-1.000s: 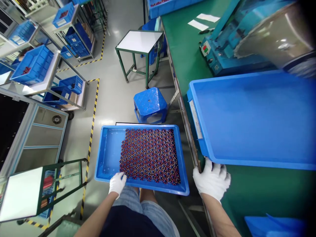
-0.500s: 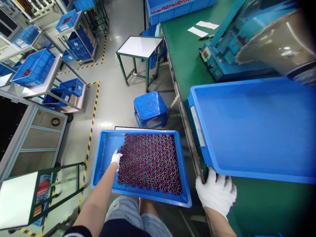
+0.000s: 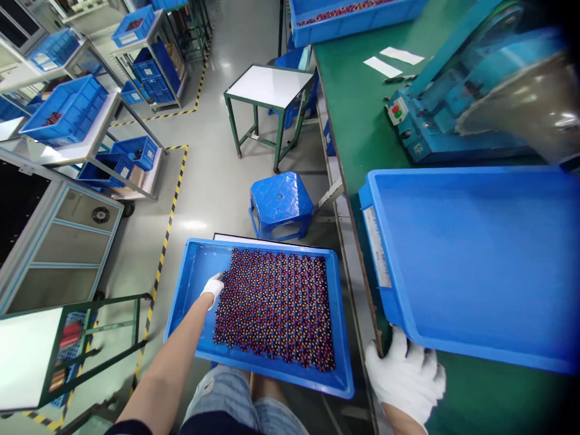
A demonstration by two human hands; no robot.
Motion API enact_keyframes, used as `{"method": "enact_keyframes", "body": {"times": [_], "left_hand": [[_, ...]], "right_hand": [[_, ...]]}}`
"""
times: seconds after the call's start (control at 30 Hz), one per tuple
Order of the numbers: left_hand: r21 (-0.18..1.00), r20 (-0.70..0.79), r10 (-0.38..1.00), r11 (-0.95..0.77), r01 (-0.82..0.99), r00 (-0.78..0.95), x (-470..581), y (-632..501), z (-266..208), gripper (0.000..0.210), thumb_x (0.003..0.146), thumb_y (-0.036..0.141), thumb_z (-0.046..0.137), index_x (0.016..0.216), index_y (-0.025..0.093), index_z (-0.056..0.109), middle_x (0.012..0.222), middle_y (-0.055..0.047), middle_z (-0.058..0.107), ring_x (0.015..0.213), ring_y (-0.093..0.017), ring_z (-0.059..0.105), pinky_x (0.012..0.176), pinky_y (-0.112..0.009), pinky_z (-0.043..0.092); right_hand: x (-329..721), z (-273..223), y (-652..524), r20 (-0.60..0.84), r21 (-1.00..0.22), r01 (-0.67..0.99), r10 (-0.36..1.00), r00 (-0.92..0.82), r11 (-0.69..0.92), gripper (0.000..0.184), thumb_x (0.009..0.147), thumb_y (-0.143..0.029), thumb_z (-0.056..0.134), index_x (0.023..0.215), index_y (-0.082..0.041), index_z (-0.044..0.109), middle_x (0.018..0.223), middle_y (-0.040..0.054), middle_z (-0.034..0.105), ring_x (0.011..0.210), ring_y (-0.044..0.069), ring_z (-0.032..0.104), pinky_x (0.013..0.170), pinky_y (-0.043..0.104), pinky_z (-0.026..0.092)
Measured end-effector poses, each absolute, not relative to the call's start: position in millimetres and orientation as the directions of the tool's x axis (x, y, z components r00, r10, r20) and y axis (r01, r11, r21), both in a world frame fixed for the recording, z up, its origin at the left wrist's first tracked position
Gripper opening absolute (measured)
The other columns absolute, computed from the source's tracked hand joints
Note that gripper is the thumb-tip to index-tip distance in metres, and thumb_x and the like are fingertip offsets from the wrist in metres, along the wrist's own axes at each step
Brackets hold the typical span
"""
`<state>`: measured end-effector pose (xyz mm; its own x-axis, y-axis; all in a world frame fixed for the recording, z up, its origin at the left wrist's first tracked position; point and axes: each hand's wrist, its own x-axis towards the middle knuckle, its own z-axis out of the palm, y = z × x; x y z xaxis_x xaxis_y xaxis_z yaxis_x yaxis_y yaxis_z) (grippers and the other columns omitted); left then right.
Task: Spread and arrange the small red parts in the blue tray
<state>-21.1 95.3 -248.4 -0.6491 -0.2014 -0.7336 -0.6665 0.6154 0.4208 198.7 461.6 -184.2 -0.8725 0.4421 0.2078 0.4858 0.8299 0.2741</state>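
Tray on lap: shallow blue tray (image 3: 194,284) resting across the person's knees at 6 o'clock of the view, its long sides running toward 12 o'clock.
Contents: dense sheet of small dark red and blue parts (image 3: 276,308) packed in a honeycomb pattern, filling the tray's middle and 3 o'clock side; a bare strip of tray floor lies along the 9 o'clock side.
Left hand: left hand (image 3: 212,289) in a white glove, reaching into the tray, fingers close together and laid against the 9 o'clock edge of the parts near their far corner; nothing pinched that can be seen.
Right hand: right hand (image 3: 406,374) in a white glove at 5 o'clock, fingers slightly spread and curled up at the near corner of the large blue bin (image 3: 475,254); fingertips touch the underside of its rim.
Large bin: sits on the green workbench (image 3: 357,121) at 3 o'clock, inside bare, a white label on its 9 o'clock wall.
Machine: blue press-like machine (image 3: 435,121) beyond the bin at 1 o'clock, red and green buttons on its front.
Floor: blue plastic stool (image 3: 280,202) just past the lap tray at 12 o'clock; small white-topped table (image 3: 267,84) farther on.
Racks: blue crates (image 3: 63,109) on shelving at 10 o'clock.
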Motion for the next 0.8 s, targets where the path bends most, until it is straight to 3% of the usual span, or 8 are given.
{"method": "enact_keyframes", "body": {"times": [0.17, 0.3, 0.43, 0.57, 0.8], "left_hand": [[0.272, -0.650, -0.232, 0.818, -0.507, -0.724, -18.3, 96.1, -241.3, 0.040, 0.088, 0.031, 0.051, 0.125, 0.017, 0.044, 0.126, -0.012, 0.048, 0.112, -0.026, 0.049, 0.095, -0.050, 0.039], [0.280, -0.564, 0.038, 0.948, -0.149, -0.825, -18.4, 111.6, -226.6, 0.047, 0.087, 0.025, 0.052, 0.132, 0.022, 0.038, 0.142, -0.010, 0.030, 0.125, -0.029, 0.034, 0.104, -0.054, 0.026], [0.288, -0.532, 0.290, 0.945, 0.152, -0.795, -29.1, 126.4, -220.1, 0.039, 0.086, 0.022, 0.053, 0.125, 0.022, 0.047, 0.143, -0.007, 0.029, 0.131, -0.029, 0.024, 0.107, -0.054, 0.017], [0.256, -0.536, 0.403, 0.915, 0.311, -0.742, -42.3, 129.4, -221.5, 0.025, 0.086, 0.020, 0.053, 0.110, 0.019, 0.058, 0.142, -0.007, 0.032, 0.133, -0.029, 0.018, 0.108, -0.055, 0.012], [0.239, -0.593, 0.527, 0.837, 0.492, -0.609, -58.2, 140.1, -220.7, 0.015, 0.085, 0.022, 0.055, 0.097, 0.015, 0.062, 0.130, -0.008, 0.047, 0.130, -0.026, 0.027, 0.108, -0.052, 0.016]], "right_hand": [[198.6, -183.4, 462.0, 0.192, 0.249, 0.477, 0.440, -0.877, 0.843, 0.048, 0.077, -0.039, 0.051, 0.113, -0.008, 0.052, 0.083, 0.0162, 0.058, 0.090, 0.034, 0.054, 0.072, 0.040, 0.040], [198.6, -183.7, 462.1, 0.182, 0.230, 0.482, 0.449, -0.875, 0.846, 0.048, 0.077, -0.038, 0.051, 0.115, -0.008, 0.051, 0.084, 0.0168, 0.057, 0.091, 0.035, 0.053, 0.074, 0.041, 0.040], [199.0, -185.3, 462.2, 0.190, 0.233, 0.485, 0.450, -0.873, 0.843, 0.047, 0.078, -0.038, 0.051, 0.115, -0.009, 0.050, 0.081, 0.0149, 0.056, 0.090, 0.034, 0.052, 0.074, 0.042, 0.041], [199.0, -184.7, 462.3, 0.167, 0.241, 0.481, 0.453, -0.876, 0.843, 0.048, 0.077, -0.037, 0.052, 0.114, -0.006, 0.051, 0.079, 0.0156, 0.055, 0.088, 0.033, 0.052, 0.075, 0.042, 0.041], [197.8, -183.5, 463.6, 0.177, 0.274, 0.483, 0.449, -0.876, 0.832, 0.042, 0.076, -0.038, 0.052, 0.106, -0.008, 0.055, 0.079, 0.0139, 0.057, 0.086, 0.031, 0.053, 0.078, 0.041, 0.041]]}}
